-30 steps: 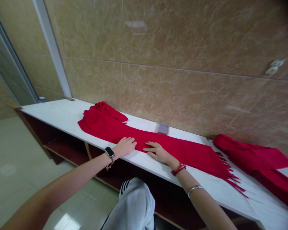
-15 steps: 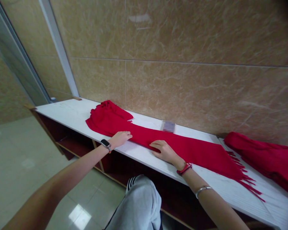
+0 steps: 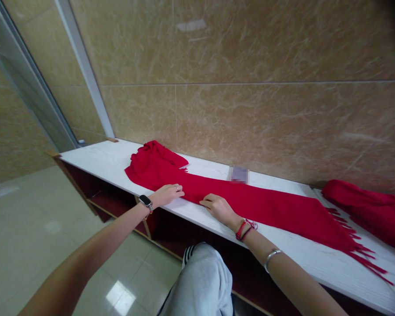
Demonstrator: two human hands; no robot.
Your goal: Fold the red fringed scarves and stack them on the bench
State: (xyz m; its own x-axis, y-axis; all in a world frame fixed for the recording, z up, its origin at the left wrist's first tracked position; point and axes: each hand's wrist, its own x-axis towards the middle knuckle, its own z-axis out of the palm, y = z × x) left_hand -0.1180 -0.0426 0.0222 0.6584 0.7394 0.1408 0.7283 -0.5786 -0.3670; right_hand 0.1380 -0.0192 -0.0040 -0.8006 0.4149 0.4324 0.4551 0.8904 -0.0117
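A long red scarf (image 3: 263,204) lies lengthwise on the white top of a low cabinet, its fringed end to the right and its left end bunched in a loose heap. My left hand (image 3: 167,194) is closed at the scarf's near edge, fingers curled onto the cloth. To the right of it, my right hand (image 3: 220,210) pinches that same edge with thumb and fingers drawn together. The cloth under the fingertips is partly hidden.
More red cloth (image 3: 365,213) lies folded at the right. A small blurred grey-purple item (image 3: 239,174) sits behind the scarf near the tiled wall (image 3: 250,123). The white cabinet top (image 3: 95,158) has open shelves below, and my knee (image 3: 204,276) is in front.
My right hand's spread fingers have drawn together at the scarf's near edge. My left hand has shifted slightly along that edge. The camera view has swung to the right.
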